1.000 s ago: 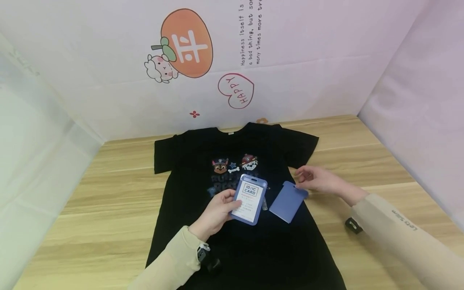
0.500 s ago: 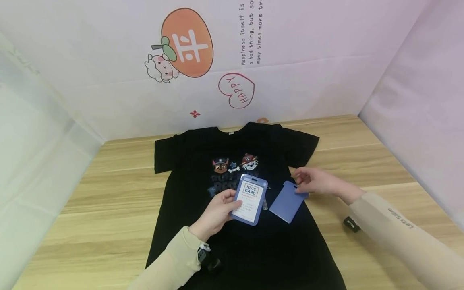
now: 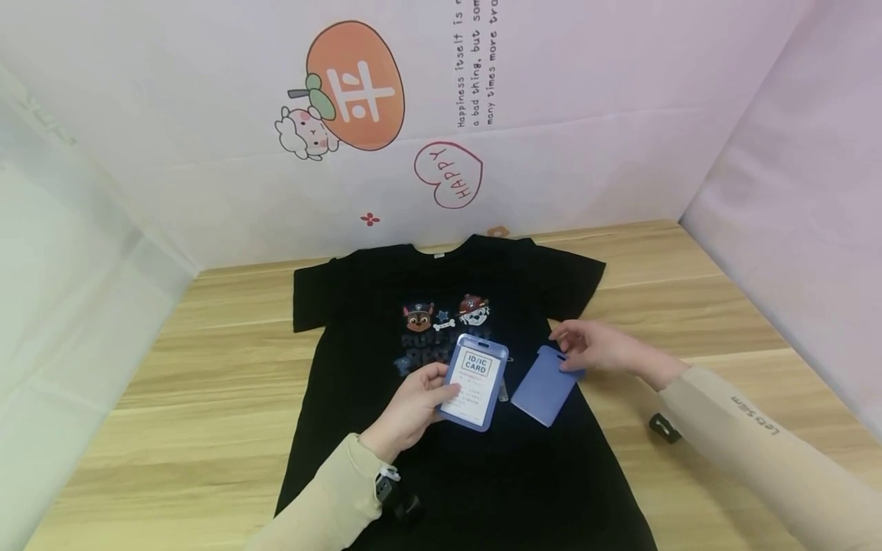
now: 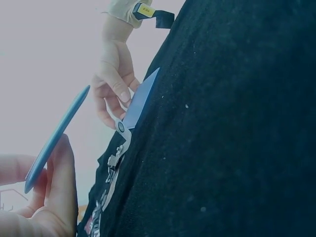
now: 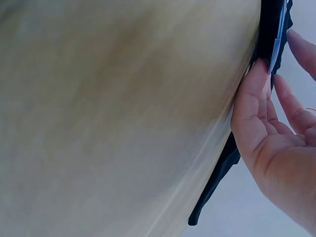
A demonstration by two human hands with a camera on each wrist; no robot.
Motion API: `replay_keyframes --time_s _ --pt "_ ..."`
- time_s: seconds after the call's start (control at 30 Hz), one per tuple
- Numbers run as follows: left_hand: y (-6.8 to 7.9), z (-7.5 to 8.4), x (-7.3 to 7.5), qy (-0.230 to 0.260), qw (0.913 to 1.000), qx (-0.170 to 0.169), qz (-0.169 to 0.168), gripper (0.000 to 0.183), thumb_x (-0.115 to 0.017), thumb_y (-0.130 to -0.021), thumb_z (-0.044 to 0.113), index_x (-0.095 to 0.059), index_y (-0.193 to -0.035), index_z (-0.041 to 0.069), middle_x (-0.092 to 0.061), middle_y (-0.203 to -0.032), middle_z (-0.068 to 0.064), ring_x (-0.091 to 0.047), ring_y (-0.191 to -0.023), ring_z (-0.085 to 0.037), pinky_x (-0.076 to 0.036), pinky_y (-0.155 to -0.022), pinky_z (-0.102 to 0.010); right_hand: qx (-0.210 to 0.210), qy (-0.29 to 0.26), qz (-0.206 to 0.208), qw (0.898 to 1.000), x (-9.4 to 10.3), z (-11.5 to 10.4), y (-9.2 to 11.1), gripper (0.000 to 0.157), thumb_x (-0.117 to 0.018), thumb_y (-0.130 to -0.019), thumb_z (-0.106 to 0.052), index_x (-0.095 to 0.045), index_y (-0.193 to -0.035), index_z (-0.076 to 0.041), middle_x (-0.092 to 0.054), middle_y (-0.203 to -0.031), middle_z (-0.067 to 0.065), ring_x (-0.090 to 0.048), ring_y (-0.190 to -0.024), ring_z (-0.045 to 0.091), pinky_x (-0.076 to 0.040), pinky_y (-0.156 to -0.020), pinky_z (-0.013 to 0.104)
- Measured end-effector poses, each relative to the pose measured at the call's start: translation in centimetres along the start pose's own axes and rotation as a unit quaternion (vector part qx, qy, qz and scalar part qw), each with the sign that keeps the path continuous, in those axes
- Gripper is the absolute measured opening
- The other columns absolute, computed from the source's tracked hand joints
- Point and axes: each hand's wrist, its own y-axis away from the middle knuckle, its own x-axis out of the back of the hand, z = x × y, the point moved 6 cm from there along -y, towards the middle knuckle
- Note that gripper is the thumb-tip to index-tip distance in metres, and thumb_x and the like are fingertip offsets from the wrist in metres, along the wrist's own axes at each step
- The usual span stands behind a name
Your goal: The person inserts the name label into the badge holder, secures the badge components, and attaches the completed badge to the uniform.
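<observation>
My left hand grips a blue badge holder from its left edge, thumb over the white "ID/IC CARD" insert. In the left wrist view that badge holder is seen edge-on between thumb and fingers. To its right my right hand pinches a plain flat blue card-holder cover by the upper right edge. The left wrist view shows this cover slanting above the black T-shirt. A fingertip lies beneath it in the right wrist view. A small strap clip lies between the two blue pieces, partly hidden.
The T-shirt lies spread on a wooden table, its chest print partly behind the badge holder. A white printed curtain stands along the back, with plain white sides. Wooden surface shows left and right of the shirt.
My right hand has shifted slightly left along the blue cover, its thumb now further over it. The cover and the badge holder in my left hand have stayed nearly where they were.
</observation>
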Motion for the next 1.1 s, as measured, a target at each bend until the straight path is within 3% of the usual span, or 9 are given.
replay_keyframes --time_s 0.4,0.7,1.1 --pt "0.05 -0.1 -0.12 -0.001 1.0 -0.003 -0.004 0.027 -0.047 -0.096 0.004 -0.046 -0.12 -0.009 -0.065 -0.109 -0.017 -0.064 -0.084 -0.012 -0.055 -0.078 -0.033 0.012 -0.019 0.003 1.0 0.38 -0.09 0.55 0.042 -0.072 -0.082 -0.008 -0.055 -0.118 0.004 -0.06 -0.104 0.015 -0.057 -0.092 0.022 -0.051 -0.073 0.027" --pt "-0.06 -0.08 -0.17 -0.002 1.0 -0.004 -0.004 0.027 -0.047 -0.097 0.004 -0.046 -0.12 -0.009 -0.065 -0.109 -0.017 -0.064 -0.084 -0.012 -0.055 -0.079 -0.034 0.007 -0.078 -0.027 0.997 0.36 0.04 0.85 0.043 -0.067 -0.085 -0.003 -0.05 -0.123 0.007 -0.057 -0.1 0.013 -0.054 -0.087 0.021 -0.052 -0.07 0.024" --pt "0.04 0.01 -0.17 0.0 1.0 -0.007 0.002 0.025 -0.047 -0.096 0.003 -0.046 -0.118 -0.009 -0.066 -0.108 -0.017 -0.064 -0.083 -0.012 -0.056 -0.077 -0.033 0.004 -0.1 -0.04 0.994 0.31 0.09 0.84 0.041 -0.062 -0.087 -0.004 -0.049 -0.125 0.002 -0.052 -0.101 0.013 -0.053 -0.085 0.021 -0.052 -0.065 0.028"
